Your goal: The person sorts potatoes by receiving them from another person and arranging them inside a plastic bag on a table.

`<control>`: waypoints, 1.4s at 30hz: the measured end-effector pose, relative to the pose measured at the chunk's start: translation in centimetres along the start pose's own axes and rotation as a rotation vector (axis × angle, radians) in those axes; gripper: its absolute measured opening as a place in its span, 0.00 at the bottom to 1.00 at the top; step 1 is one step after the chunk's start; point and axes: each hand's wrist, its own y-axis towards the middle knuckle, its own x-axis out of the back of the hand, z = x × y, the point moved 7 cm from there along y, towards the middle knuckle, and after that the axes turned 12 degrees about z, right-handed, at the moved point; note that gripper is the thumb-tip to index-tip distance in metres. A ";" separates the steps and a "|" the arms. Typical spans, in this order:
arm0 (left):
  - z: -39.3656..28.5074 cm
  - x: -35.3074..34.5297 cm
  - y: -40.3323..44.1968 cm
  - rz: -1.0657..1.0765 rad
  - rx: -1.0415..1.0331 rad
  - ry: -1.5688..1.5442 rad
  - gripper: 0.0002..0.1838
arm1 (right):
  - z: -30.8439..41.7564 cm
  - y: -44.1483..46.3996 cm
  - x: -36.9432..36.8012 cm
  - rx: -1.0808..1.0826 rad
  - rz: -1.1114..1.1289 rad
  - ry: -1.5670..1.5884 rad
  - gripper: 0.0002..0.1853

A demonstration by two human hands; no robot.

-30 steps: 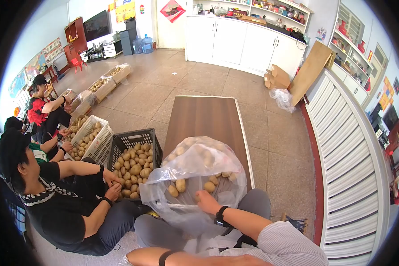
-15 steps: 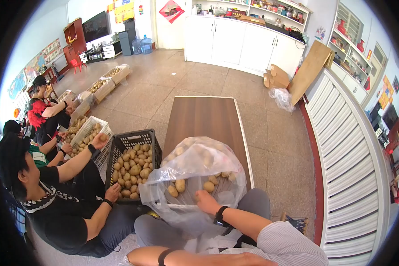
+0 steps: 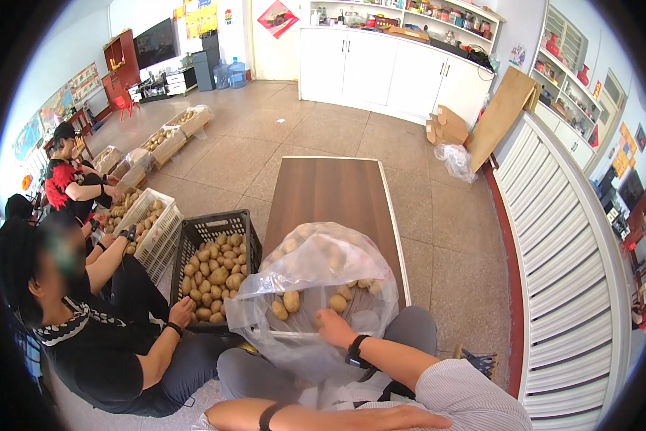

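Note:
A clear plastic bag (image 3: 316, 251) lies over the near end of a brown tabletop, its mouth toward me. Several potatoes (image 3: 280, 309) show inside it; more are blurred behind the plastic. My right hand (image 3: 335, 327), with a black watch at the wrist, is closed at the bag's mouth, apparently gripping its film beside a potato (image 3: 337, 303). Its fingertips are partly hidden. My left arm crosses low in front of my body. At its end my left hand (image 3: 409, 416) lies flat against my right upper arm, fingers stretched out and holding nothing.
A black crate (image 3: 250, 223) full of potatoes stands left of the brown table (image 3: 326, 190). Beside it a co-worker (image 3: 100, 352) sits with a hand at the crate. White crates (image 3: 158, 244) and other people are further left. A white railing (image 3: 564, 266) runs along the right.
The nearest co-worker's far hand has moved from above the white crate, where it held a potato, back and left. My left hand's fingers look slightly straighter; my right hand is unchanged.

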 end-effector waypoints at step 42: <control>1.8 -3.1 1.1 0.017 0.030 -0.076 0.38 | 0.4 -1.0 -0.6 0.040 -0.039 -0.036 0.21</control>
